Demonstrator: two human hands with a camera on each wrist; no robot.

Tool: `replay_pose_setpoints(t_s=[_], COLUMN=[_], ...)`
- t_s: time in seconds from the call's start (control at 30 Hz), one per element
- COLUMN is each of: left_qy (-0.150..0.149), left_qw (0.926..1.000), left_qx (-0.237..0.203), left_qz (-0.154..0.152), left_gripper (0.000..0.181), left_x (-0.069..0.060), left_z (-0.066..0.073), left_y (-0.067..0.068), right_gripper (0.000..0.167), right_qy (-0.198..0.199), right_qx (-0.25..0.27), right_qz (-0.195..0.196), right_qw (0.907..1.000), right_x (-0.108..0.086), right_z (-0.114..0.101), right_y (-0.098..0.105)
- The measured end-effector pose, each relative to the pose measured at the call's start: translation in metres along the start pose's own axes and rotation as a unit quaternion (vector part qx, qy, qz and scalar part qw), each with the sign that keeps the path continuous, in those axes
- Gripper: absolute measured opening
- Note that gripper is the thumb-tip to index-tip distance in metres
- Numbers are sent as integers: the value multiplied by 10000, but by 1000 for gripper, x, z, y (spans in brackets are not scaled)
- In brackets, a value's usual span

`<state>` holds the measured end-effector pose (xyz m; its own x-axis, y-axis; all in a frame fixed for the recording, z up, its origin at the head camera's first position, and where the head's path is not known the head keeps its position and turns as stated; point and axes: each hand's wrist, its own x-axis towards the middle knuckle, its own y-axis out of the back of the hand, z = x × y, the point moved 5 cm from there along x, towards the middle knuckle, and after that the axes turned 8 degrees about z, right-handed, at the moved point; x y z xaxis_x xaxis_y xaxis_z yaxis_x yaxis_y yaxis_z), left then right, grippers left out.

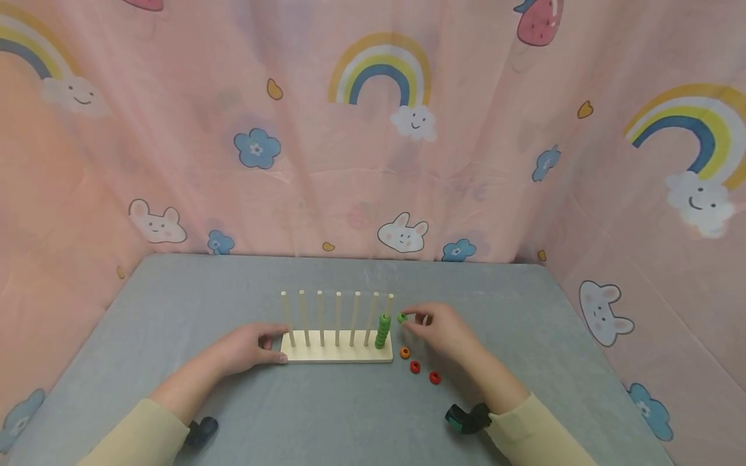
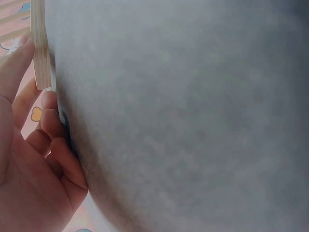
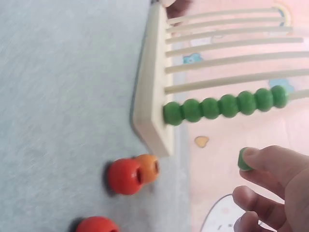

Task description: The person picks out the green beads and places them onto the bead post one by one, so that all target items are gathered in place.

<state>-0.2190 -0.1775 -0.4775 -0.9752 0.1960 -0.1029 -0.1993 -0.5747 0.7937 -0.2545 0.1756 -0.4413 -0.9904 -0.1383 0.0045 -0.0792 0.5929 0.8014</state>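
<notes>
A pale wooden peg board (image 1: 338, 355) with several upright pegs stands on the table. Its left end is held by my left hand (image 1: 241, 349), thumb at the front and fingers behind; the left wrist view shows the board's end (image 2: 42, 63) between them. Green beads (image 3: 229, 105) are stacked on the rightmost peg, whose tip stays bare. Just right of that peg, my right hand (image 1: 443, 330) pinches a single green bead (image 3: 244, 160) between thumb and finger, apart from the stack.
An orange bead (image 1: 405, 355) and two red beads, one nearer (image 1: 435, 378) and one farther (image 1: 415, 369), lie on the grey table (image 1: 315, 414) right of the board. A pink patterned curtain (image 1: 326, 194) surrounds the table's back and sides. Dark devices sit at both wrists.
</notes>
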Motion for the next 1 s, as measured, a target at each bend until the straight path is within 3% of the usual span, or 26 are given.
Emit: replay_pose_setpoints(t_s=[0.63,1.0], left_qy=[-83,-73], left_qw=[9999,10000], left_qx=[45,31], left_qz=[-36,-57], left_gripper=[58,58], left_x=[1,1], left_z=[-1,1], left_y=[0,0], right_gripper=[24,22], right_qy=[891,1051], right_qx=[465,472], right_qz=[1111,1210], right_qw=[9887,9859], right_x=[-23,-26], right_z=[-54,-66], right_y=[54,56])
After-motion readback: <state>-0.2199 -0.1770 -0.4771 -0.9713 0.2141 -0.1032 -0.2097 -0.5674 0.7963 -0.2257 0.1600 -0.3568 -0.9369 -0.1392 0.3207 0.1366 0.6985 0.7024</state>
